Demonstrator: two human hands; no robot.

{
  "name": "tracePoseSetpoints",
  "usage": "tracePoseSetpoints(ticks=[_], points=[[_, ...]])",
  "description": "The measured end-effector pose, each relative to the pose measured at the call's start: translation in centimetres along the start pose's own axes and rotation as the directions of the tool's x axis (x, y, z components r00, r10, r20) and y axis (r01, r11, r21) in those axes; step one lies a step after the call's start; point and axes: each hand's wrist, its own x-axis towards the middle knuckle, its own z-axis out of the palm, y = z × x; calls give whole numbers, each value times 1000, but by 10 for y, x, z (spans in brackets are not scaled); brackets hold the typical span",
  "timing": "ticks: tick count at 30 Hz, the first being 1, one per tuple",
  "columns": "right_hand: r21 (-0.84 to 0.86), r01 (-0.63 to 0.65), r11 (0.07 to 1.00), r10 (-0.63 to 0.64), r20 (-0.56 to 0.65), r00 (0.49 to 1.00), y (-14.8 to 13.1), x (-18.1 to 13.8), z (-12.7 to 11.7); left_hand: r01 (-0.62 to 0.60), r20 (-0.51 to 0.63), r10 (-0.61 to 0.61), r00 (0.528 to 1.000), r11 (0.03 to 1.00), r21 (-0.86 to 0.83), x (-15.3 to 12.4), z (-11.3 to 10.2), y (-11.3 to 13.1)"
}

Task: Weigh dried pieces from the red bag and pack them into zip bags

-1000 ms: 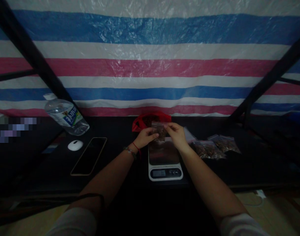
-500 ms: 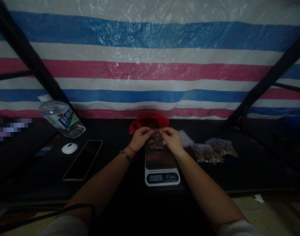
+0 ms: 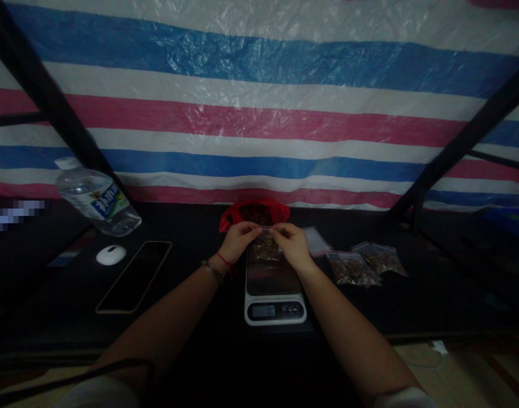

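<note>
Over scale, pouch upright, mouth up

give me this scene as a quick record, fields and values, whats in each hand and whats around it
left hand: pinches top edge of small bag
right hand: pinches the same edge
small bag: clear, brown bits inside, over the scale; contact with it cannot be told
scale: white rim, digits unreadable
behind hands: red bag, open
right side: filled bags, lying flat
left side: phone, mouse, bottle
surface: black table
backdrop: striped tarp
</note>
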Motion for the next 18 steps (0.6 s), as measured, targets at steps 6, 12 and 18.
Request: tracePoseSetpoints(ticks=[6, 12, 18], points=[[-46, 5, 999, -4, 24, 1000, -3, -3, 3, -68, 38, 63, 997, 985, 155, -3, 0, 6], [-109, 54, 993, -49, 48, 998, -9, -6, 4, -136, 62, 124, 990, 962, 238, -4, -1, 10], [-89, 5, 996, -3, 24, 1000, -15, -2, 0, -155, 106, 132, 986, 957, 247, -2, -6, 13]])
